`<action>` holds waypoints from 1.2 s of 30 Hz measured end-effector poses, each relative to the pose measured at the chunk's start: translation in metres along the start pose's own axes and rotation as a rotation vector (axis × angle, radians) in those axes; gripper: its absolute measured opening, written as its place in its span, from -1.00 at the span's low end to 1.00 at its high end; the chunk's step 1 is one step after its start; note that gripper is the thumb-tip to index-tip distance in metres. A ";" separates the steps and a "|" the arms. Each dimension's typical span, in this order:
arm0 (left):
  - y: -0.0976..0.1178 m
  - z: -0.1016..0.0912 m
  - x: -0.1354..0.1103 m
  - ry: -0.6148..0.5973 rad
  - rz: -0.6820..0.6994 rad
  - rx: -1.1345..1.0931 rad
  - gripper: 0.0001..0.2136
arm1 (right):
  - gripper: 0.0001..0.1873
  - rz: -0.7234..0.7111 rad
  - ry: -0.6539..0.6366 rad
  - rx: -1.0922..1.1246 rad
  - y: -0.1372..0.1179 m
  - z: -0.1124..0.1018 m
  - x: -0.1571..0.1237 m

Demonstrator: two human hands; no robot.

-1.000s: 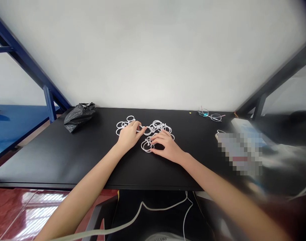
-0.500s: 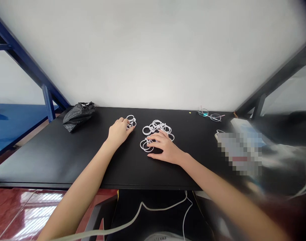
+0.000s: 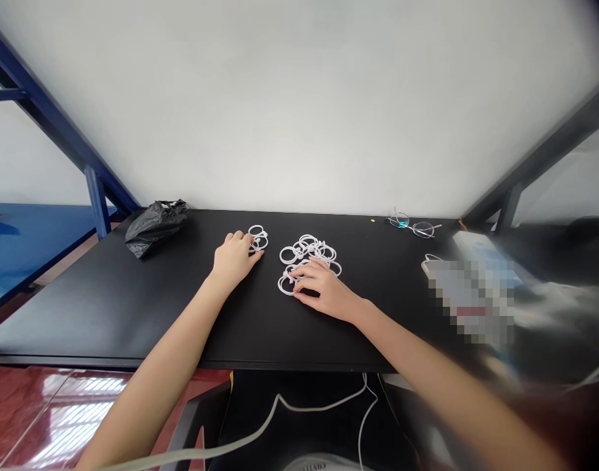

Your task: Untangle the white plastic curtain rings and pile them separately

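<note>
Two groups of white curtain rings with small knobs lie on the black table (image 3: 133, 314). My left hand (image 3: 233, 259) rests beside the small group of rings (image 3: 256, 230), its thumb apart from the fingers and the fingertips partly over the rings. To the right is the larger, overlapping pile of rings (image 3: 308, 242). My right hand (image 3: 324, 291) reaches over the near side of this pile. Its thumb and fingers close on a ring (image 3: 281, 285) at the pile's near left edge; the other fingertips lie over the rings there and hide some of them.
A crumpled black plastic bag (image 3: 155, 229) lies at the back left. Eyeglasses (image 3: 411, 225) lie at the back right, with a blurred-out device (image 3: 469, 294) and a white box (image 3: 480, 252) nearer. A white cable (image 3: 324, 409) hangs below the table's front edge.
My right thumb has drawn in towards the fingers and now meets the near ring, which has shifted slightly to the right. My left hand stays nearly in place.
</note>
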State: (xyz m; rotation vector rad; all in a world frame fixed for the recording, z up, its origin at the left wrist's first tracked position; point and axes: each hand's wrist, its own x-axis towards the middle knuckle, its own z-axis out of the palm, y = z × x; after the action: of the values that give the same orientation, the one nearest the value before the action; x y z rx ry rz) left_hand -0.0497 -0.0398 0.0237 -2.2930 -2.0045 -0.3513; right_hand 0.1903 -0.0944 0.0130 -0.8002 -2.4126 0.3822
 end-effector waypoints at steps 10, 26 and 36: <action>0.009 0.000 -0.001 0.132 0.232 -0.088 -0.81 | -0.95 0.089 0.272 0.188 0.002 0.005 0.002; 0.037 -0.003 -0.015 -0.130 0.504 -0.789 -0.82 | -0.90 0.210 0.395 0.198 -0.001 0.000 0.003; 0.037 0.000 -0.014 -0.197 0.368 -0.988 -0.69 | -0.91 0.257 0.452 0.131 0.003 0.003 0.002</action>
State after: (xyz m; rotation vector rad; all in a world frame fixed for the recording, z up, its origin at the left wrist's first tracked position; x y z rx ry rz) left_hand -0.0149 -0.0589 0.0239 -3.2669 -1.5813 -1.3692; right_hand 0.1886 -0.0914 0.0103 -1.0172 -1.8548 0.4034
